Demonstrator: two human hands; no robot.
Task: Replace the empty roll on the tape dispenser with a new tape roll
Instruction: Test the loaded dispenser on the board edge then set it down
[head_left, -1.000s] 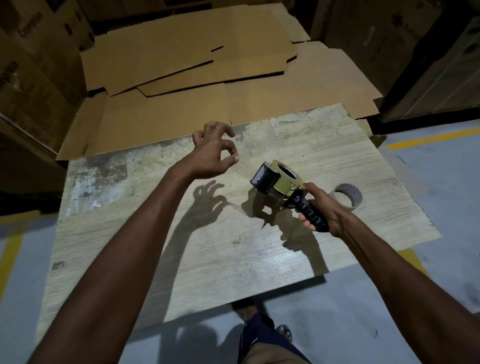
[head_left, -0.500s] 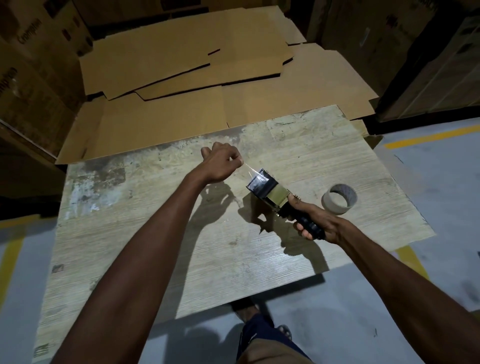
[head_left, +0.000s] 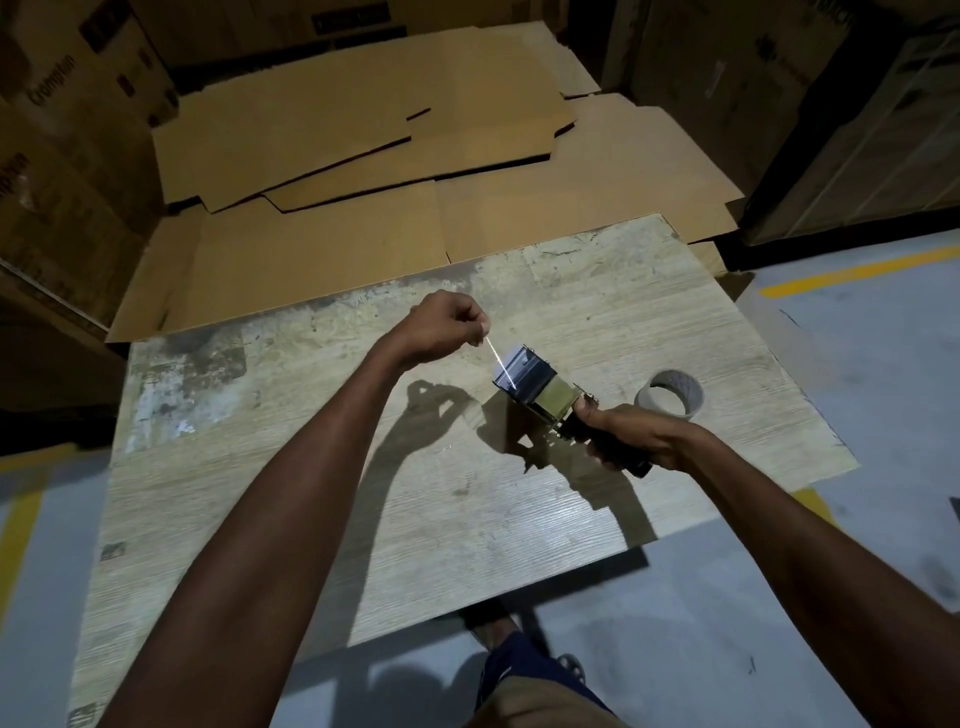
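My right hand (head_left: 631, 434) grips the black handle of the tape dispenser (head_left: 535, 387), held just above the worn table (head_left: 363, 519). The dispenser's dark front faces left and its olive body sits behind it. My left hand (head_left: 441, 325) is closed in a pinch on the end of a clear tape strip (head_left: 497, 359), which runs taut from my fingers down to the dispenser's front. A bare cardboard roll (head_left: 671, 399) lies flat on the table just right of my right hand.
Flattened cardboard sheets (head_left: 389, 156) are piled behind the table. Stacked cartons (head_left: 62, 130) stand at the left and dark boxes at the right. Grey floor with yellow lines surrounds the table; my foot shows below its near edge.
My left hand went from open above the table to pinching the tape end, then drew the strip up and to the left. The dispenser turned its front toward that hand.
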